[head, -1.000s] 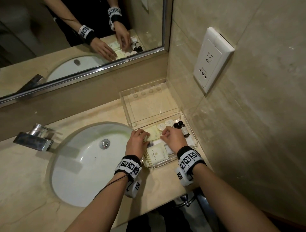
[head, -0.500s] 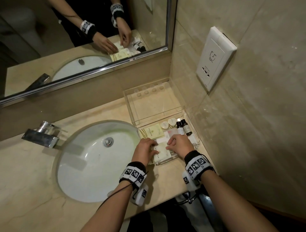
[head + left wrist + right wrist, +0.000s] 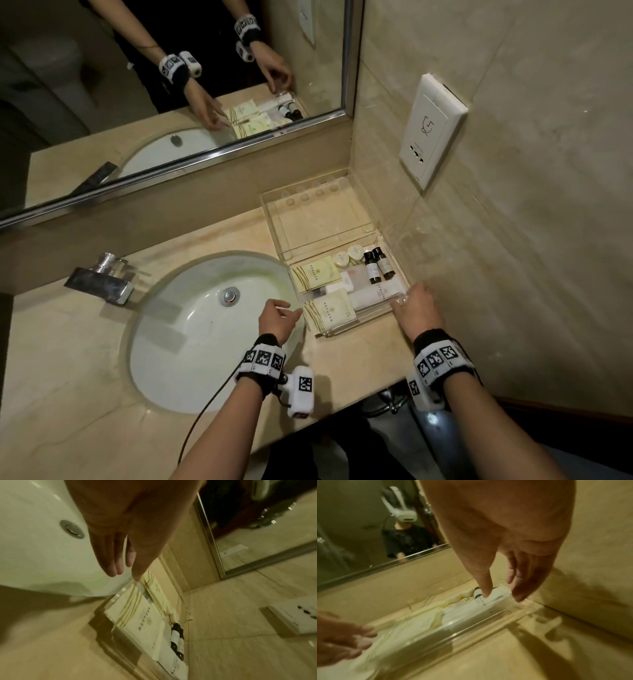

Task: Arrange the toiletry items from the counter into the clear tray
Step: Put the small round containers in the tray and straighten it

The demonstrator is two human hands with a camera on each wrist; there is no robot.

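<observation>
Only from the right wrist: right hand (image 3: 518, 563) fingers (image 3: 485, 586) straight at clear tray (image 3: 471, 623) corner.

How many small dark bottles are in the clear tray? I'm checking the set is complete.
2. Both dark bottles lie side by side at the clear tray's far right, beside the round white containers. More could be hidden beneath the packets.

Your forearms are bare. Each wrist carries a black band (image 3: 262, 363) with white squares of black-and-white coded markers, plus a small white camera block (image 3: 301, 390); a thin black cable (image 3: 205, 411) trails from the left one.
</observation>
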